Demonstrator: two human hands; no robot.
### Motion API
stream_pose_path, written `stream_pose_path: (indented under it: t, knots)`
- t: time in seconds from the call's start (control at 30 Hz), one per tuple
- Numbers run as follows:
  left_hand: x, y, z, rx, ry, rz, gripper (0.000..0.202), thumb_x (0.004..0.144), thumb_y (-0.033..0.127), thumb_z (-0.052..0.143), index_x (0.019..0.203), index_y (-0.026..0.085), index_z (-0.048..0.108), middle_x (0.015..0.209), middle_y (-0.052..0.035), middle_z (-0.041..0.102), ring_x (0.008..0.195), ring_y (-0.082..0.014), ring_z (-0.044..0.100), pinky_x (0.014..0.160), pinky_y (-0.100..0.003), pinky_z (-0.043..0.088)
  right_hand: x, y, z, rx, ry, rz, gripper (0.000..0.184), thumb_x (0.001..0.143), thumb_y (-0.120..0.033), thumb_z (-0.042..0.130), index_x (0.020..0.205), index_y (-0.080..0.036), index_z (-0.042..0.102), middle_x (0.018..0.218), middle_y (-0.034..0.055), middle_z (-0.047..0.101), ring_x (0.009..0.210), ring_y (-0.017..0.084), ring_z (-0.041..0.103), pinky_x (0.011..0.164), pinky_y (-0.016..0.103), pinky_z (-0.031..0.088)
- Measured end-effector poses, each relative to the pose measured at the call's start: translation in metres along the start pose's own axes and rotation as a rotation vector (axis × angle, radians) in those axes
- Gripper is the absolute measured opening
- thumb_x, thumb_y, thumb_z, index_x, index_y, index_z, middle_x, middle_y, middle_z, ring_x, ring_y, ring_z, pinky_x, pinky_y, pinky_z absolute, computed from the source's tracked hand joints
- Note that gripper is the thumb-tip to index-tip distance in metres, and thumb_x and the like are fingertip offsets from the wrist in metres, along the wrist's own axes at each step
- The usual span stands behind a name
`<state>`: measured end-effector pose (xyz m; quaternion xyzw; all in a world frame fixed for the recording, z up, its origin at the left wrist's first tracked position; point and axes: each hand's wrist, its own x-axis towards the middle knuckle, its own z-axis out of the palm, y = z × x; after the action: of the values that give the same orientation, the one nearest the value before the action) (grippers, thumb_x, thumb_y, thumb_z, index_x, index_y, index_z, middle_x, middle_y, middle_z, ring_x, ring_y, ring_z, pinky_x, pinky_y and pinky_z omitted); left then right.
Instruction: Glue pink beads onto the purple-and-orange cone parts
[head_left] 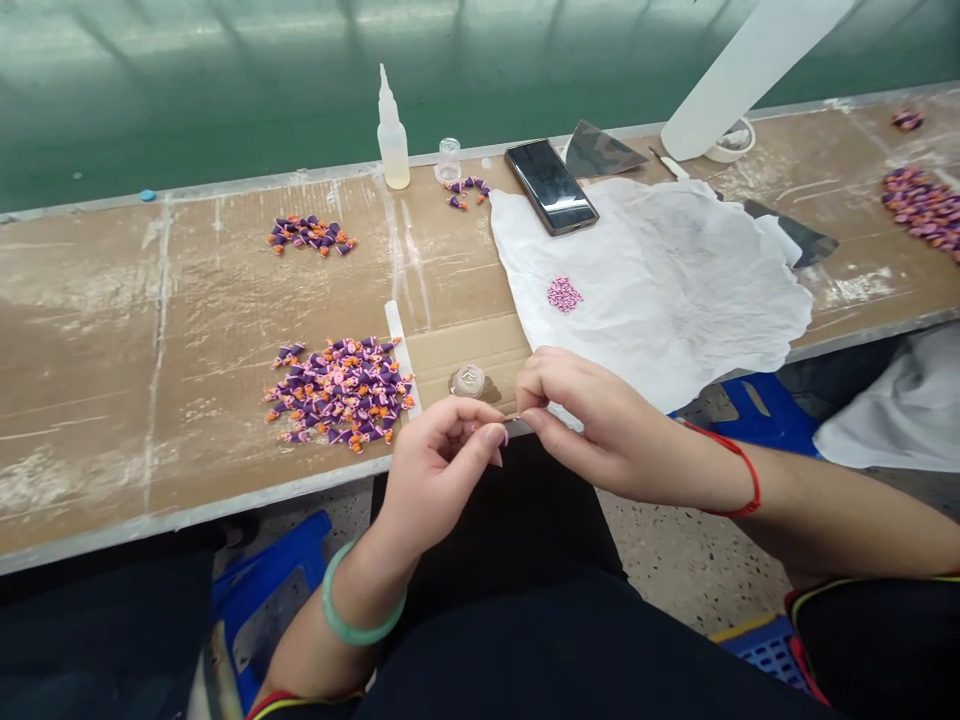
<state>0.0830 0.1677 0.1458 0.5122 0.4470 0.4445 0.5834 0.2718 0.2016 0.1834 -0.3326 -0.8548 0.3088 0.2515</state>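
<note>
1. Fingers (474, 455) of the left hand (435, 480) are pinched together around a small pink piece (505, 438); those of the right hand (600, 430) are closed too, tips gripping a thin sliver (511, 417).
2. Brown tabletop (82, 400), scuffed, runs right across the view, cut off at both sides.
3. White sheet (675, 290), crumpled, lies beyond the right hand, which hides some of its near edge.
4. Purple, orange and pink heap (341, 390) sits left of the left hand, apart from the fingers, its pieces overlapping; another heap (922, 210) is cut off at the right edge.
5. Phone (551, 187), screen dark, rests at the sheet's far left corner.
6. Bottle (392, 150) stands upright near the far edge.
7. Small round container (469, 380) is just beyond the left fingers; its contents are hard to make out.
8. Pink bits (564, 294) lie on the sheet, well beyond the right fingers.
9. Smallest are the pink piece, mostly hidden within the left fingers, and the sliver, bridging both sets of fingertips; its nature cannot be told.
</note>
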Motion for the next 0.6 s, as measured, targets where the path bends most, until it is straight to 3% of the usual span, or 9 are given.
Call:
stream_pose_path:
  t: [0.2, 0.37, 0.6]
  knots:
    - [-0.010, -0.005, -0.014, -0.075, 0.116, -0.061, 0.013, 0.078, 0.026, 0.076, 0.077, 0.015, 0.068, 0.061, -0.0011, 0.068, 0.046, -0.0074, 0.055, 0.044, -0.017, 0.044, 0.021, 0.016, 0.004, -0.336, -0.011, -0.149, 0.020, 0.094, -0.008, 0.042, 0.079, -0.021, 0.042, 0.073, 0.0029, 0.049, 0.071, 0.021, 0.044, 0.065, 0.032, 0.038]
    - [-0.016, -0.011, -0.019, -0.133, 0.135, -0.161, 0.013, 0.072, 0.021, 0.077, 0.071, 0.015, 0.065, 0.057, -0.0006, 0.069, 0.045, -0.0075, 0.057, 0.043, -0.015, 0.046, 0.043, 0.030, 0.009, -0.723, -0.173, -0.253, 0.021, 0.092, -0.008, 0.043, 0.075, -0.018, 0.051, 0.073, 0.0073, 0.052, 0.072, 0.023, 0.041, 0.067, 0.034, 0.036]
    - [-0.019, -0.018, -0.020, -0.201, 0.127, -0.191, 0.010, 0.072, 0.019, 0.076, 0.078, 0.014, 0.069, 0.060, -0.0014, 0.071, 0.046, -0.0085, 0.061, 0.044, -0.015, 0.049, 0.054, 0.026, 0.010, -0.895, -0.336, -0.297, 0.022, 0.089, -0.007, 0.049, 0.071, -0.017, 0.055, 0.071, 0.0075, 0.052, 0.069, 0.023, 0.040, 0.062, 0.033, 0.030]
